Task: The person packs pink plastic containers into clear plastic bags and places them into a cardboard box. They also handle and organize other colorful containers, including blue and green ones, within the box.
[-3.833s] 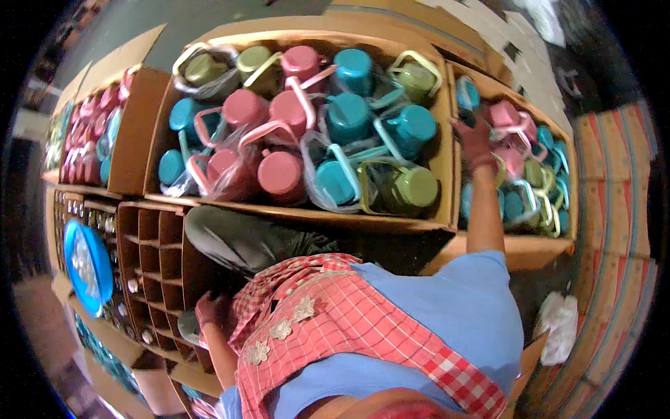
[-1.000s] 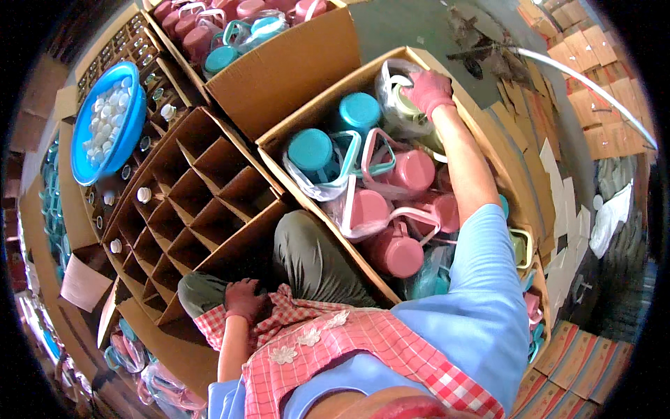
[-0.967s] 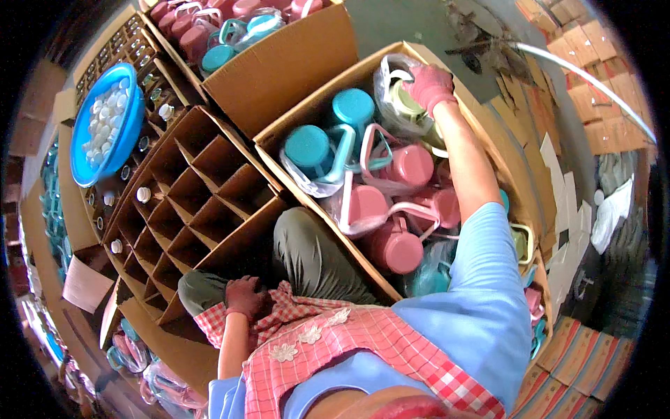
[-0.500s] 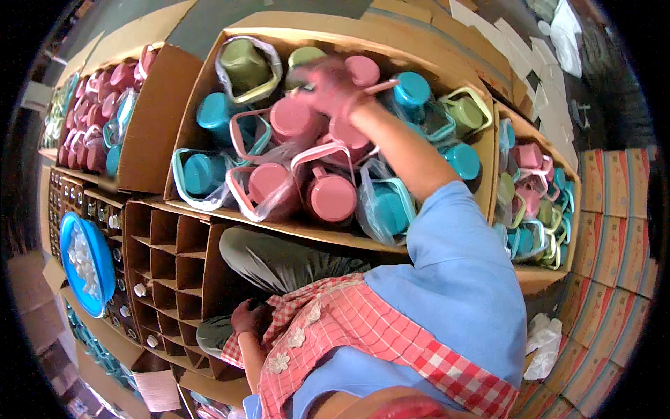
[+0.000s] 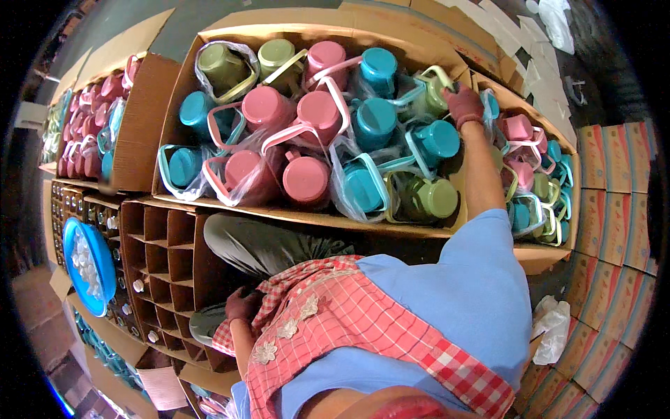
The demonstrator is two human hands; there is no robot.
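**Reaching into the jug box, far right corner**

Picking-out step, by the look of it. Right hand (image 5: 463, 105), gloved, stretched to 1 o'clock, curled down over the green jug (image 5: 433, 94) at the far right of the big box (image 5: 174, 126); firm grip or mere touch — cannot tell. Left hand (image 5: 243, 306) resting closed at 7 o'clock on the knee, beside the divider carton (image 5: 167, 258), holding nothing visible. Next, probably: closing fully on the handle and lifting clear of neighbouring bagged jugs without snagging plastic.

Against half a second back: right hand shifted from the pink jugs (image 5: 307, 112) mid-box to the right corner; left hand unmoved.
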